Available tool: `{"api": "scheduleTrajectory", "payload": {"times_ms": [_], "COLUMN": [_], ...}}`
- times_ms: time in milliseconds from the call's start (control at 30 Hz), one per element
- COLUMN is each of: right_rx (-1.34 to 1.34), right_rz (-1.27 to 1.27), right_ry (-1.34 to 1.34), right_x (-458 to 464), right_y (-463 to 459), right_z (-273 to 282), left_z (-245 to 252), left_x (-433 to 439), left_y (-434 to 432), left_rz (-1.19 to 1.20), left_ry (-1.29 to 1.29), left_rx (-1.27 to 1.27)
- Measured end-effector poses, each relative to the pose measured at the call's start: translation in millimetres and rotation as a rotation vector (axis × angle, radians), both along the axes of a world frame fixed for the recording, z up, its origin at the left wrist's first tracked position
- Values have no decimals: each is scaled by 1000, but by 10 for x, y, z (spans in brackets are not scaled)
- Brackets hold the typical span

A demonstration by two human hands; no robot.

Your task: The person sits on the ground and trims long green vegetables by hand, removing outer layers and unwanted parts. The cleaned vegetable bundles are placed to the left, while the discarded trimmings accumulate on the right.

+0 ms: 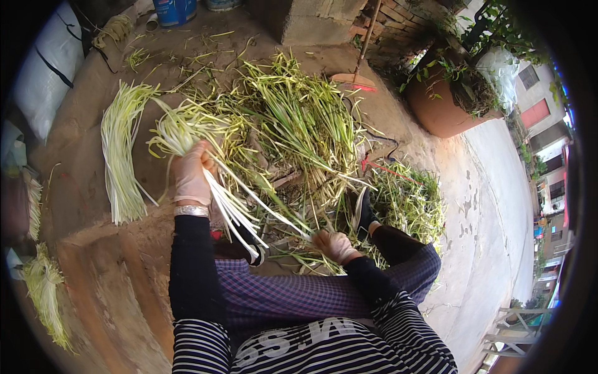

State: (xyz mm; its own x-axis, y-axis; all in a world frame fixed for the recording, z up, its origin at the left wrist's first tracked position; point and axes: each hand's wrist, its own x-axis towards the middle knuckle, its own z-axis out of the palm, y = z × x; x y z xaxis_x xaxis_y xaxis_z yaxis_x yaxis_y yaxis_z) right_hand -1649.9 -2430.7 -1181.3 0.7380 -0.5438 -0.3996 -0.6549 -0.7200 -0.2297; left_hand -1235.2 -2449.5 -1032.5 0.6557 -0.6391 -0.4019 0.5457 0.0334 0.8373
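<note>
My left hand, in a thin translucent glove, is closed around a bunch of pale chives. Their yellow-green leaves curl above the fist and their white stems hang down to the right. Low and to the right, my right hand, also gloved, pinches the white end of a long stalk that stretches towards the left fist. A neat bundle of chives lies on the ground left of my left hand. Beyond both hands spreads a big heap of untrimmed green and yellow chives.
Leafy scraps are piled beside my right foot. A broom stands behind the heap, near a large clay planter. A blue bucket is at the back. More chives lie at far left, below a white sack.
</note>
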Motion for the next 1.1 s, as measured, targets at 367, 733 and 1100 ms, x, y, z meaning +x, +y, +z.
{"api": "scheduleTrajectory", "payload": {"times_ms": [367, 733, 1100], "right_rx": [-320, 390, 920], "right_rz": [61, -556, -605], "right_ry": [248, -874, -585], "right_x": [-75, 894, 554], "right_y": [-879, -1399, 162], "right_z": [-359, 459, 1014], "left_z": [128, -258, -77], "left_x": [-235, -583, -293], "left_y": [-44, -438, -340], "left_rz": [-285, -270, -76], "left_ry": [27, 62, 90], "left_rx": [-221, -25, 22]}}
